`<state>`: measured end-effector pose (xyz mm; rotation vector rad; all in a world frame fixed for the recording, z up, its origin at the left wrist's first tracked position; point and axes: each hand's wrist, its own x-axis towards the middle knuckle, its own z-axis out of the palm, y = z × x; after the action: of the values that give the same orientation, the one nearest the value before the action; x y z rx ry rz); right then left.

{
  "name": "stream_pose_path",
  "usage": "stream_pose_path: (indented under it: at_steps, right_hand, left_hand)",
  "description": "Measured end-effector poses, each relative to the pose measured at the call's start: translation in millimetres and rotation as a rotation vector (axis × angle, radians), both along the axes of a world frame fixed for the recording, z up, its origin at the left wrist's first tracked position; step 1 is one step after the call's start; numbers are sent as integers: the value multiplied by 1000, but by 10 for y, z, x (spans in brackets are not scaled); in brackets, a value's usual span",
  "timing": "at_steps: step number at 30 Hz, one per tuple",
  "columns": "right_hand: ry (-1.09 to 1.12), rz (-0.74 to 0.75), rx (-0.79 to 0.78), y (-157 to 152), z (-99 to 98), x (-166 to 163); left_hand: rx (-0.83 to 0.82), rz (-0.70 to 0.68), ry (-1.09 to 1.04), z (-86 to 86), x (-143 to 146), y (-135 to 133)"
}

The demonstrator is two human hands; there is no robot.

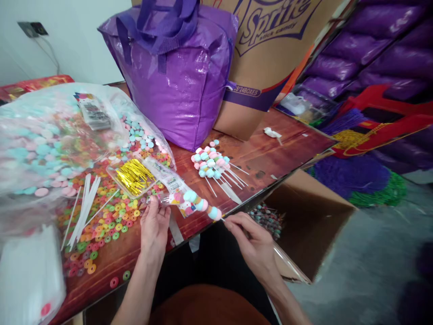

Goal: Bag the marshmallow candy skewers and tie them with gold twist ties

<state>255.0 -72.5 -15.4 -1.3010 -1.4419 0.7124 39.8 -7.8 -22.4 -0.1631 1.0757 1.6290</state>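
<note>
My right hand [252,232] pinches the bare stick end of a candy skewer [202,204], strung with pastel blue, pink and orange-brown pieces. The skewer points left toward my left hand [155,219], whose fingers close on a clear printed plastic sleeve [185,208]. The skewer's far tip overlaps the sleeve's printed end; whether it is inside, I cannot tell. Behind my left hand, a clear tray [133,178] holds gold twist ties. Loose ring candies [117,221] and white sticks [84,212] lie to its left. A pile of candy skewers [211,162] rests beyond my hands.
A large clear bag of candies [40,144] covers the table's left side. A purple bag [172,85] and a cardboard carton [264,58] stand at the back. Below the table edge, an open box [311,216] holds finished-looking skewers. White plastic sleeves [30,275] lie front left.
</note>
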Motion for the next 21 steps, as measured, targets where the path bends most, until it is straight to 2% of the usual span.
stream_pose_path:
  at_steps: [5, 9, 14, 21]
  right_hand:
    - [-220, 56, 132, 3, 13, 76]
    - [-316, 103, 155, 7, 25, 142]
    - [-309, 155, 96, 15, 3, 109]
    - [-225, 157, 7, 38, -40, -69]
  left_hand:
    - [17, -4, 35, -27, 6, -7]
    - [88, -53, 110, -51, 9, -29]
    - [171, -153, 219, -59, 53, -65]
    - [194, -180, 373, -96, 119, -123]
